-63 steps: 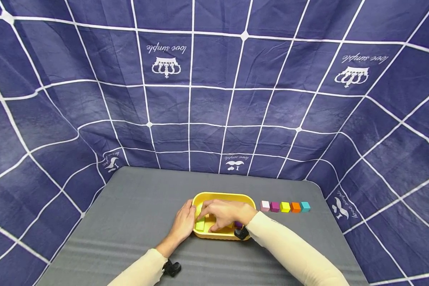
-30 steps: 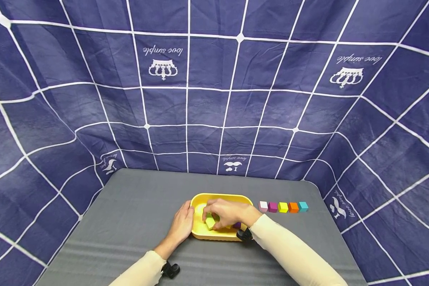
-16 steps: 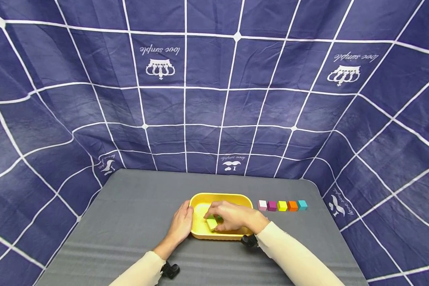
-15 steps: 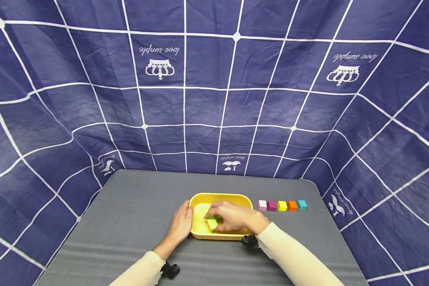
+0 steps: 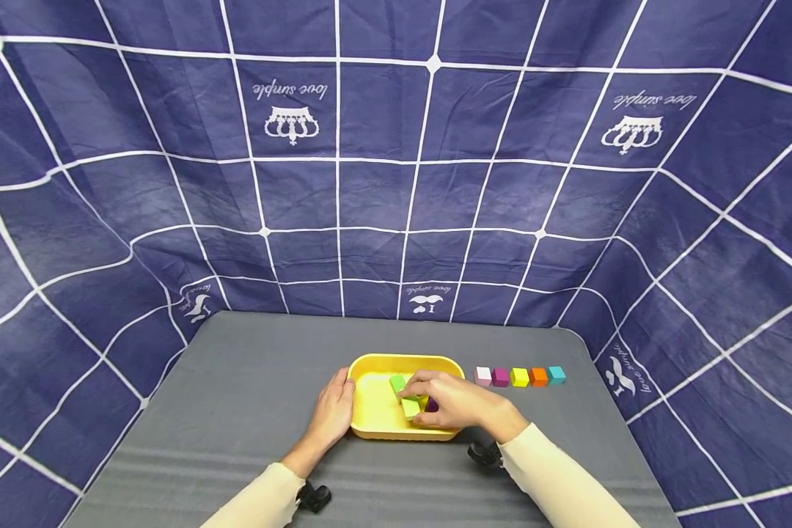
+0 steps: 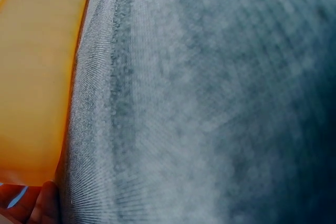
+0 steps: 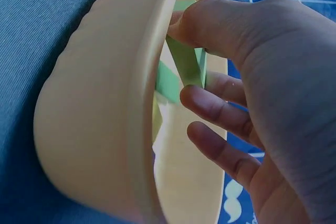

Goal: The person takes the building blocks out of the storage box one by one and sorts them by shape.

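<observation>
Your right hand (image 5: 450, 400) pinches 1 lime block (image 5: 411, 409) in the bin (image 5: 372, 403); your left hand (image 5: 333, 412), seemingly relaxed, touches the bin's side.

Yellow tray (image 5: 373, 402) is touched on its left end by the left hand (image 5: 334, 407); a pale green block (image 5: 411, 409) is pinched inside by the right hand (image 5: 457, 400), brighter green piece (image 5: 397, 382) just behind; five little cubes (image 5: 519, 378) are lined up off to the right

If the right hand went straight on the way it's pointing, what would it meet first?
Probably the bright green block, just ahead of the right hand, though depth there is unclear. Past it, the floor of the yellow tray looks bare up to the left wall.
</observation>
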Demonstrator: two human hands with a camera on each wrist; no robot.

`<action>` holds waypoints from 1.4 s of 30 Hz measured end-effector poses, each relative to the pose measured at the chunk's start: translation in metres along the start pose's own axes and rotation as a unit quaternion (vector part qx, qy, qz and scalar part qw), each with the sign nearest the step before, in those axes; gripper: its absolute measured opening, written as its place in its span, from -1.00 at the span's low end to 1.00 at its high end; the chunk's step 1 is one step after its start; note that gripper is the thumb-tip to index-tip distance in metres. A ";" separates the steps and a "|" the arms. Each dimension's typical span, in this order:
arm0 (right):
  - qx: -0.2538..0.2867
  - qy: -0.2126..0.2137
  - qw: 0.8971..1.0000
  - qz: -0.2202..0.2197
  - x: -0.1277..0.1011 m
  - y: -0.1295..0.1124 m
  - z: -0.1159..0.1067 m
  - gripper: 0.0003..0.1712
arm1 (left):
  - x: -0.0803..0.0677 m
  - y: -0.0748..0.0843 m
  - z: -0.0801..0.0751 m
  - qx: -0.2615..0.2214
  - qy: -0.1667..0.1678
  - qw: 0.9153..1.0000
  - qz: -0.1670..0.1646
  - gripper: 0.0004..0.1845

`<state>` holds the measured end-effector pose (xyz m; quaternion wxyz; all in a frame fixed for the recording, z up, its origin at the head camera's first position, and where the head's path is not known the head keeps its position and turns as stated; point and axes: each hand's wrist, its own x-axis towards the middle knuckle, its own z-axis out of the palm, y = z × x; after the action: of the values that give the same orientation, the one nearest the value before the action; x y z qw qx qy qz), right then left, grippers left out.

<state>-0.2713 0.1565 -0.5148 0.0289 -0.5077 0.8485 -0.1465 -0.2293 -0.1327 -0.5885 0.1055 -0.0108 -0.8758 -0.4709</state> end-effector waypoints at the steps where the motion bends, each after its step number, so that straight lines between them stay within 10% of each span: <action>1: -0.001 0.004 1.000 0.003 -0.003 0.000 -0.001 -0.52 | 0.000 0.000 0.000 0.002 0.002 1.000 0.003 -0.57; 42: 0.005 0.102 0.989 0.107 -0.103 0.032 -0.026 -0.45 | 0.001 0.002 0.001 0.010 -0.003 1.000 -0.007 -0.58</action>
<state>-0.2538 0.2664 -0.5087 -0.0396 -0.3964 0.8957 -0.1978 -0.2302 -0.1313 -0.5874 0.0994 -0.0050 -0.8810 -0.4625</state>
